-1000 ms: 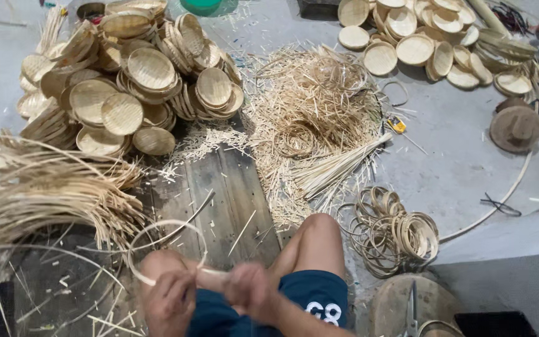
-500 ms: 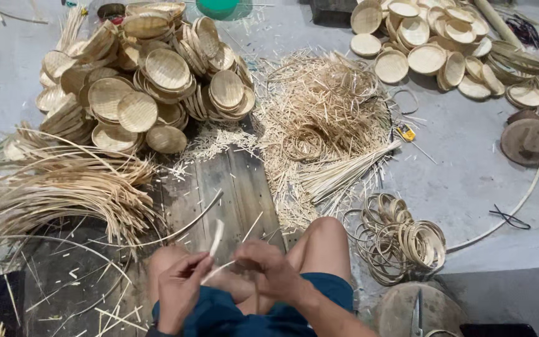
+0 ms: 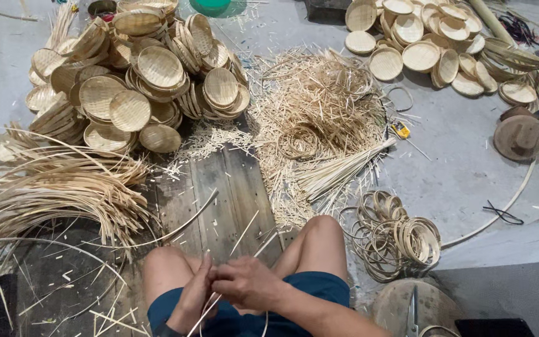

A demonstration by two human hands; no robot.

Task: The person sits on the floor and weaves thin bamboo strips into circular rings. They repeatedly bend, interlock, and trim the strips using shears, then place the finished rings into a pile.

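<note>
I sit on the floor with my knees drawn up. Both hands meet low in the head view, between my thighs. My left hand [image 3: 193,293] and my right hand [image 3: 249,284] pinch thin pale bamboo strips [image 3: 244,228] that run up over the dark wooden board [image 3: 219,187] and curl down past my wrists. One long strip curves left from the board toward a big bundle of bamboo strips [image 3: 51,187].
A heap of small round woven trays [image 3: 138,75] lies far left; another pile of trays [image 3: 438,37] far right. Bamboo shavings [image 3: 316,118] spread in the middle. Bamboo rings [image 3: 400,234] lie by my right knee. A round wooden mould [image 3: 520,137] and scissors [image 3: 412,306] lie right.
The strip formed a loop held up between my hands a second ago; now my hands are lower and closer together, with the strips pointing up over the board.
</note>
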